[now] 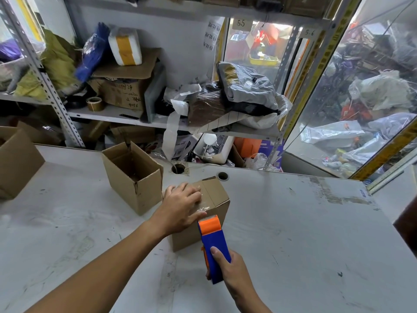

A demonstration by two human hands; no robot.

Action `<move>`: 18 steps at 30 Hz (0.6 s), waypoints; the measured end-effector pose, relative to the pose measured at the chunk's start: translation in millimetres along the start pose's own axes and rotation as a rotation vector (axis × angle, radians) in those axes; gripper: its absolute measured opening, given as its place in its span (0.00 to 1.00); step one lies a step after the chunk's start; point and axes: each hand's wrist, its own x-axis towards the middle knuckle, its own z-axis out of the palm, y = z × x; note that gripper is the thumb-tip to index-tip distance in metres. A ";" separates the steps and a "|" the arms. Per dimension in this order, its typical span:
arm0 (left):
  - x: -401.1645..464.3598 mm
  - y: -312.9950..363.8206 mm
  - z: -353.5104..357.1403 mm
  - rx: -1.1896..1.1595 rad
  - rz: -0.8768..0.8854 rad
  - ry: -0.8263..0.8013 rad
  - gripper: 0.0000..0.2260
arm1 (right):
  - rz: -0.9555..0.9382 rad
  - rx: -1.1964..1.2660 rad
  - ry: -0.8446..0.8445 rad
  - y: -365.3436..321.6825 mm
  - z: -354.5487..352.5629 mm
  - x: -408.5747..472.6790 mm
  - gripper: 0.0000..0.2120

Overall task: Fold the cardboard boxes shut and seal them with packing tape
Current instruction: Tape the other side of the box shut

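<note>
The scuffed white worktable fills the lower half of the frame. Left of centre on it stands an open brown cardboard box, flaps up, apparently not yet folded or taped; a part of another brown carton shows at the left edge.

At the centre sits the small closed brown cardboard box, with a strip of clear packing tape running along its top seam. It looks light and fairly stiff, though the flaps would likely give under hard pressure, so it is best steadied from above with a flat palm, as here. The clear tape is glossy and would probably cling to itself if it went slack.

The left hand lies spread flat on the box top, fingers pressing the lid and tape down, closed around nothing. The right hand, lower centre, is wrapped tight around the handle of the blue and orange plastic tape dispenser, whose toothed orange end meets the near top edge of the box.

On the shelving in the upper half, a worn carton bears handwriting, partly readable as "2020" and "9056". Small tags on the upper right uprights read "5.5" and "5.6". The taped paper notes nearby are too blurred to read.
</note>
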 end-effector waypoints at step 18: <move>-1.4 -1.3 1.2 -0.045 -0.002 0.026 0.22 | 0.055 0.021 -0.012 9.1 -7.7 -11.3 0.37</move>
